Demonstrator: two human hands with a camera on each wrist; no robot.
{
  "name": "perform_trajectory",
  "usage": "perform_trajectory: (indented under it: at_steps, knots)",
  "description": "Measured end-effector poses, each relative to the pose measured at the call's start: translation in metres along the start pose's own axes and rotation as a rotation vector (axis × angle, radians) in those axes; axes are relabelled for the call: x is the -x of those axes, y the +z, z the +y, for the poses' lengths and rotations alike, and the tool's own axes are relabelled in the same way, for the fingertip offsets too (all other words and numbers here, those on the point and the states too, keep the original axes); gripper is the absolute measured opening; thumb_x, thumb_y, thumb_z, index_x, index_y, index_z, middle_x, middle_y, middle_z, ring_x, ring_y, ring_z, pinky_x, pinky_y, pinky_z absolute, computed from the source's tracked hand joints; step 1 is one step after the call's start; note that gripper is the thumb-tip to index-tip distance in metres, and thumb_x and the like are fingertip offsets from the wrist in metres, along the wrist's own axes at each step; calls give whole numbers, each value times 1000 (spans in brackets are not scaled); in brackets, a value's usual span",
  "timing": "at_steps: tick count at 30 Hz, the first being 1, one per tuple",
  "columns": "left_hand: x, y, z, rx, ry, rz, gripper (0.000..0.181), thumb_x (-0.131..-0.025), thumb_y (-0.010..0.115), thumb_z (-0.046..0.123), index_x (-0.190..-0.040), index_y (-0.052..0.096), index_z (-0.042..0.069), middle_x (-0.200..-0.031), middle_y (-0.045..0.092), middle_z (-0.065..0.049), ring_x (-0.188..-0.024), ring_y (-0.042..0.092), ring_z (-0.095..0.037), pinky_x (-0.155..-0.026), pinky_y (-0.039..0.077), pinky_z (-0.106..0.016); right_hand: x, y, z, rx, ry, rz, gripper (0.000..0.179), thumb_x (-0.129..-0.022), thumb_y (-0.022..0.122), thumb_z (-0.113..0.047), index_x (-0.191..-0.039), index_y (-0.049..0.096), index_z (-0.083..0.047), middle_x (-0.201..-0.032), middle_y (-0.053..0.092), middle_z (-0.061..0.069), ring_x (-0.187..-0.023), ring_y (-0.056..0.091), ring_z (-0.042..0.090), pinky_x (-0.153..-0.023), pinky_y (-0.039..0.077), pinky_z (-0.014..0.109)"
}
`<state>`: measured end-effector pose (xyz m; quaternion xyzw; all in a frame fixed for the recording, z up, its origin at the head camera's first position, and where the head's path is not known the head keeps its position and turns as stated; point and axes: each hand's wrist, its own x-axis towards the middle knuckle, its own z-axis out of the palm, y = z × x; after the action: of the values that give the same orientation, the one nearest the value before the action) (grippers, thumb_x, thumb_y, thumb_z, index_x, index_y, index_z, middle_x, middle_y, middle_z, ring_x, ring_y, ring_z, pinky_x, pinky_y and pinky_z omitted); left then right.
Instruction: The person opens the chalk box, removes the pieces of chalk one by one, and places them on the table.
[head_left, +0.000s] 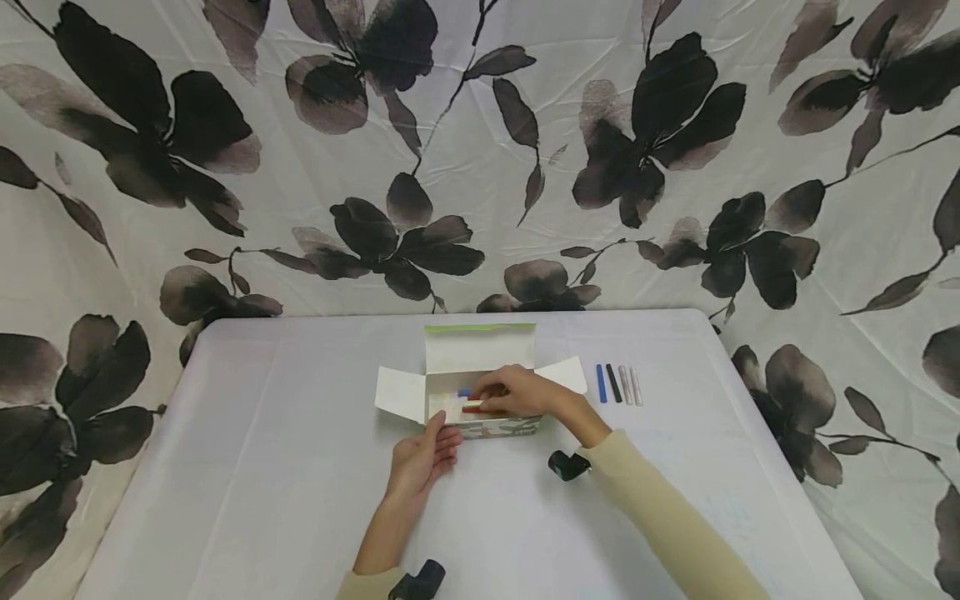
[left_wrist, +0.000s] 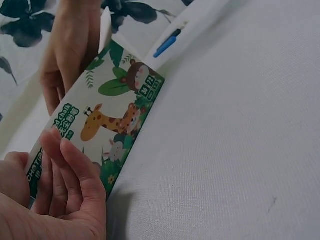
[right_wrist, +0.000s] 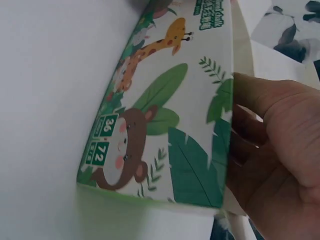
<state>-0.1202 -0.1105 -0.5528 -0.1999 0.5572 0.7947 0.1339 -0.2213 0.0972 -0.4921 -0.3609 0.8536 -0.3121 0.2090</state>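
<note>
A white cardboard box (head_left: pixel 498 428) printed with a giraffe, a bear and green leaves stands with its flaps folded out. My left hand (head_left: pixel 422 460) lies at its front left corner, thumb up by the rim and fingers fairly straight against the printed front (left_wrist: pixel 107 112). My right hand (head_left: pixel 517 390) reaches down into the box from the right. Its thumb and fingertips pinch the end of a red stick (head_left: pixel 471 409). A blue stick (head_left: pixel 464 392) lies behind that. In the right wrist view, the box wall hides the right fingertips.
Right of the box, a blue stick (head_left: pixel 602 383), a black stick (head_left: pixel 614 383) and two pale sticks (head_left: pixel 631 386) lie side by side on the white table (head_left: pixel 262 467). A flower-printed cloth (head_left: pixel 465 167) hangs behind the table's far edge. The box's back flap (head_left: pixel 480 348) stands up.
</note>
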Motion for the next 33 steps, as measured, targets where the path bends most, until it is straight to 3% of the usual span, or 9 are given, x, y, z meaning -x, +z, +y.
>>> perform_trajectory:
  at_steps: [8,15,24,33]
  knots:
    - [-3,1,-1,5,-7,8,54,-99,68,44,-106,69,-9,-85,75,-5,-70,64,-8,-67,57,-20,18,-13,0,-48,-38,60,20,-99,68,-7,-118,73,-2,-112,70,8,-105,66,19,-93,55,30]
    - [-3,2,-1,0,-13,15,52,-99,68,44,-106,69,-8,-85,75,-5,-70,64,-8,-66,57,-21,29,-27,4,-172,-35,120,22,-98,70,-6,-119,69,2,-110,71,10,-101,67,18,-92,56,30]
    - [-5,2,-3,-11,-10,14,56,-99,68,46,-109,67,-9,-85,74,-4,-71,63,-8,-67,57,-21,53,-46,14,-261,21,275,24,-97,72,-6,-118,69,3,-111,70,13,-103,65,24,-95,55,37]
    - [-4,1,-3,-27,-6,11,57,-98,69,48,-109,67,-9,-86,74,-4,-72,63,-8,-68,57,-20,80,-66,22,-397,168,414,33,-99,72,-18,-127,66,-1,-119,69,12,-111,66,24,-94,55,27]
